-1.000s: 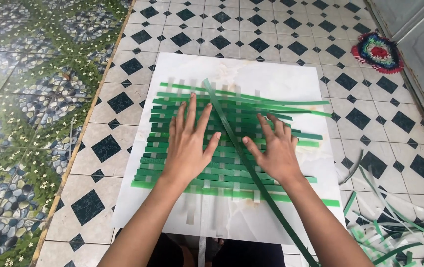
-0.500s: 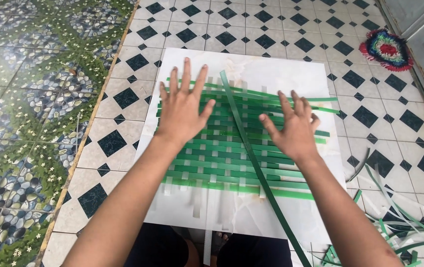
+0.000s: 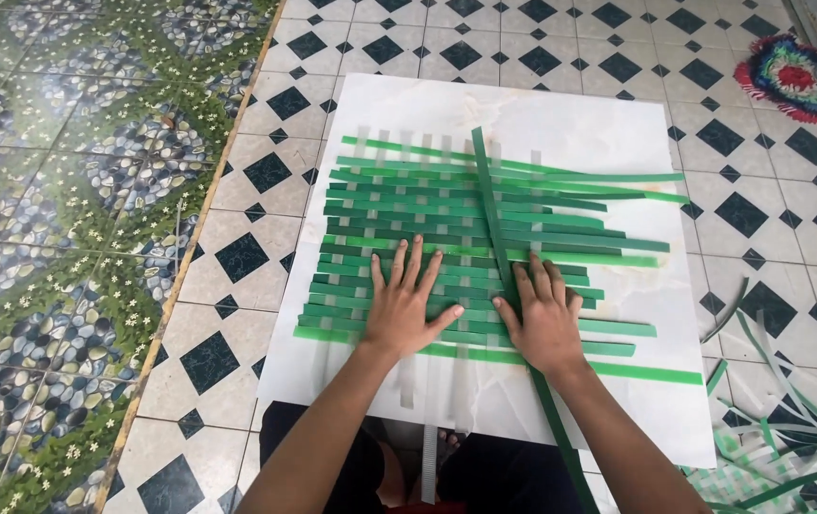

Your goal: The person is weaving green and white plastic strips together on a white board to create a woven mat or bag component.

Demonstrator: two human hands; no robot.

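Flat and spread, both the left hand [image 3: 406, 309] and right hand [image 3: 543, 319] press the green woven mat [image 3: 446, 228] onto a white board [image 3: 570, 119].

Single head-worn camera, looking steeply down and forward over white rectangular board [image 3: 561, 114] on black-and-white tiled floor [image 3: 484, 48]; close range (forearms enter from bottom edge); no second view.
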